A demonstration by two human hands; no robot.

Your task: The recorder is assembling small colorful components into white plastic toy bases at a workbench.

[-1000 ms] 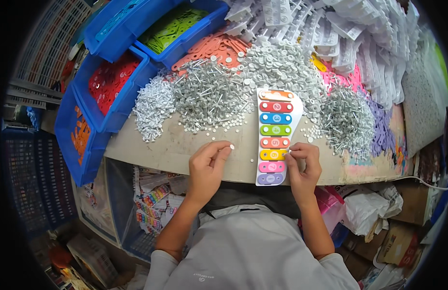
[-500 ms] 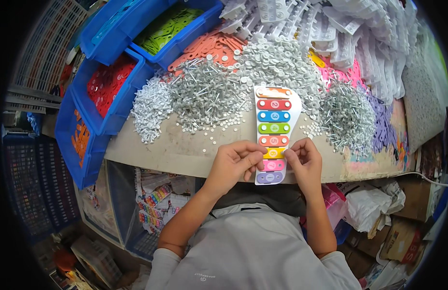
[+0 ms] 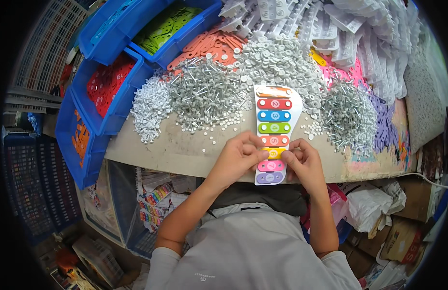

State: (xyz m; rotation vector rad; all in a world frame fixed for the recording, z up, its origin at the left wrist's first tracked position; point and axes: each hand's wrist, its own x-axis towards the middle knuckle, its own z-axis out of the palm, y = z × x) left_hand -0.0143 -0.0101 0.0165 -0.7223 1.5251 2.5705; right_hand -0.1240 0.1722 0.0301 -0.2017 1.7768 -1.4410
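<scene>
At left, blue bins [image 3: 101, 152] stand beside white pins [image 3: 149, 116] and a metal-pin heap [image 3: 202, 94] on the table [image 3: 180, 152]. The left hand [image 3: 239, 158], thumb close to its curled fingers, meets the left end of the yellow bar [image 3: 275, 153] on the xylophone [image 3: 274, 128], which lies at the table's near edge. The right hand [image 3: 305, 162], similarly pinched, meets the bar's right end, purple bars [image 3: 385, 126] lying farther right; whether either pinch encloses a small part cannot be told.

Left hand [image 3: 239, 157] shifted rightward, now at left end of yellow bar [image 3: 274, 153]
</scene>
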